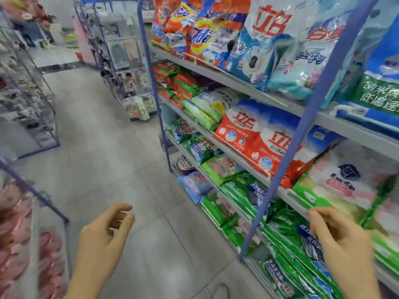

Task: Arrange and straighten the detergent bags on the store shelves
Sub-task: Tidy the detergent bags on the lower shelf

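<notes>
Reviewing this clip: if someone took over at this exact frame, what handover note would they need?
Left hand: relaxed, empty, above the floor.
Right hand: loosely curled, holding nothing, in front of the green bags on a low shelf; contact unclear.
Orange bags on the top shelf lie jumbled; red bags lean over their shelf edge; a light blue bag juts out lower down.
Done: nothing visibly straightened. Left: all of these.
</notes>
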Demonstrator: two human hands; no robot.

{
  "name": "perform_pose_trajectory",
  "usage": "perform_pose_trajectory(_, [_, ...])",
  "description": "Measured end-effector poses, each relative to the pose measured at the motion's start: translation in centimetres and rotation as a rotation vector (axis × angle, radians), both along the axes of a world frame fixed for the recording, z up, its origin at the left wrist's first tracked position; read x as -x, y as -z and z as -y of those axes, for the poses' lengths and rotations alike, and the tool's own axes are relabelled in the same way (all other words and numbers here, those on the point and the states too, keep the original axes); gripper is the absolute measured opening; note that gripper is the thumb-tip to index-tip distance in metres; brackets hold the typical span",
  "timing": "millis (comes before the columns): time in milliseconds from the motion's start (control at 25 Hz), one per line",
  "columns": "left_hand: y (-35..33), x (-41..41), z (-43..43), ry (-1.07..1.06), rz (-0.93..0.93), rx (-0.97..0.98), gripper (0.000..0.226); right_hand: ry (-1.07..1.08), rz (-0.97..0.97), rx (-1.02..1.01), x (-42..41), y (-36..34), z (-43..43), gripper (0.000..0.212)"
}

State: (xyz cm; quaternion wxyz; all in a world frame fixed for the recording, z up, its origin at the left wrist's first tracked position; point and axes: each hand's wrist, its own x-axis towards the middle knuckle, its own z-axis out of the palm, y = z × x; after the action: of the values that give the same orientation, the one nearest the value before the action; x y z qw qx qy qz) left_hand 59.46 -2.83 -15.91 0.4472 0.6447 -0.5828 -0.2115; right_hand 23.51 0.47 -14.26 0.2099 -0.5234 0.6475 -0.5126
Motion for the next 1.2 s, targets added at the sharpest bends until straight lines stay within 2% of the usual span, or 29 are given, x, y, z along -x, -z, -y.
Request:
perform_pose_trajectory(80, [-0.1,-0.8,3.3,-0.018,-0.006,-0.005,0.020,-0.003,0.028,0.028,-1.5,-0.1,4.2,0.010])
perform_pose_trajectory(240, [-0.9,-2.1,11.8,-0.064,0.000,0.001,0.025,-0.040,0.041,0.062,-2.9,0.4,14.3,0.013])
perform_pose_trajectory(280, [-1.2,-2.3,13.9,-0.076,-0.004,0.002,0.025,-0.045,0.031,0.051,-3.2,0.4,16.9,0.020])
perform_pose_trajectory(400, [-1.7,-2.9,20.3,-0.097,-0.012,0.005,0.019,-0.081,0.011,0.027,-4.2,-0.1,23.7,0.010])
perform_pose_trajectory(560, [-1.9,-2.9,27.5,-0.054,-0.064,0.017,0.014,-0.097,-0.009,-0.042,-5.3,0.0,30.7,0.018])
perform_pose_trajectory(720, [-1.2,-2.5,34.7,0.036,-0.076,0.024,0.011,-0.032,0.001,-0.097,-6.5,1.0,35.7,0.016])
perform_pose_trajectory(800, [-0.5,-2.8,38.6,0.088,-0.073,-0.004,0.002,0.013,-0.016,-0.095,-7.4,1.5,37.9,0.016])
perform_pose_trajectory(920, [0.3,-3.5,44.9,0.205,-0.036,-0.028,0.022,0.112,-0.033,-0.074,-9.4,2.0,41.4,0.013])
perform_pose_trajectory(1200, [-0.2,-7.1,59.5,0.561,0.084,-0.042,0.019,0.425,0.001,-0.069,-15.4,3.1,50.5,0.021])
